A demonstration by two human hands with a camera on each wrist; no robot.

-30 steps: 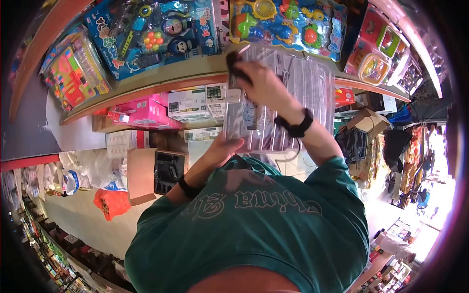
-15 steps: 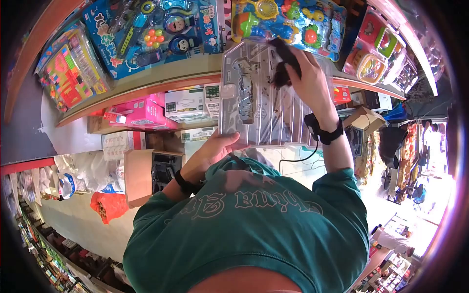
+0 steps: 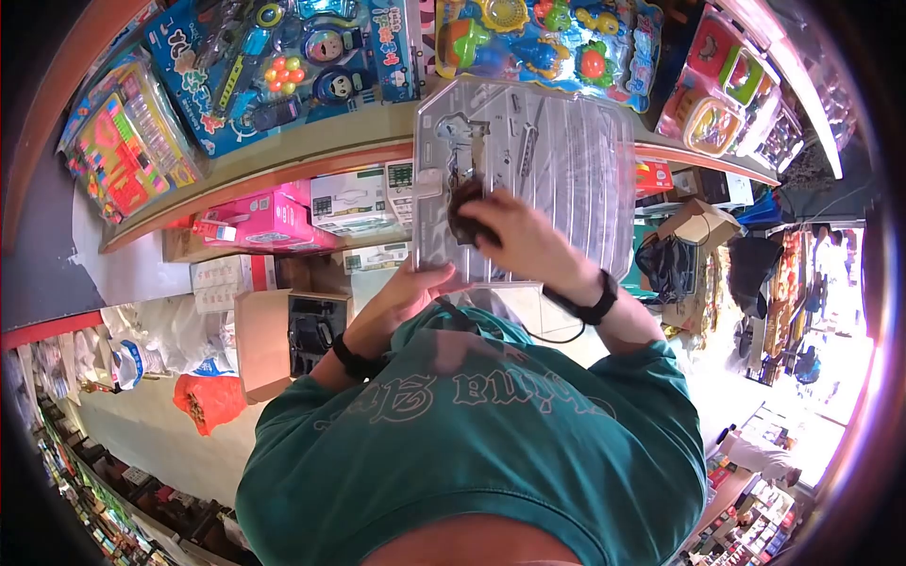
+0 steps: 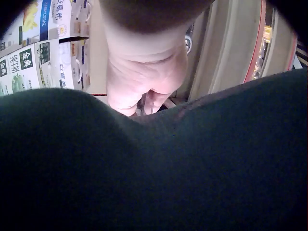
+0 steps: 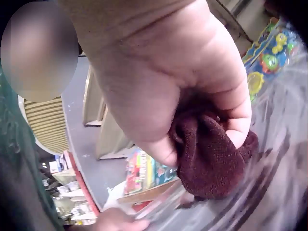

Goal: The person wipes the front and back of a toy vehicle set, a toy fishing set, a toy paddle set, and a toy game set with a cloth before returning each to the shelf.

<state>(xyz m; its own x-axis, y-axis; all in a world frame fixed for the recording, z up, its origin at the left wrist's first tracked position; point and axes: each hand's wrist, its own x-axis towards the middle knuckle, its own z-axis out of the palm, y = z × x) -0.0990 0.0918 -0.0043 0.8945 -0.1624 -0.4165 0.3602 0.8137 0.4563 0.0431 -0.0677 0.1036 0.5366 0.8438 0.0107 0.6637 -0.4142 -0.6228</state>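
Observation:
A flat, clear plastic package [image 3: 576,179] with a ridged surface is held in front of the person's chest. At its lower left corner the left hand [image 3: 412,286] grips the edge, thumb on top. The right hand [image 3: 517,238] pinches a bunched dark cloth [image 3: 469,215] over the package's lower left part. In the right wrist view the cloth [image 5: 211,159] looks dark maroon, with thumb and fingers of the right hand [image 5: 178,72] curled round it. The left wrist view shows the back part of the left hand [image 4: 144,72]; its fingertips are hidden behind the green shirt.
Packaged toys [image 3: 283,71] stand on the shelf [image 3: 330,132] beyond the package. Below that shelf are a pink box [image 3: 274,219] and white cartons [image 3: 349,203]. An open cardboard box [image 3: 264,344] and a red bag [image 3: 209,404] lie at the left.
The right hand with the cloth has swept from the package's upper left to its upper right, then down to the lower left. The left hand still holds the same corner.

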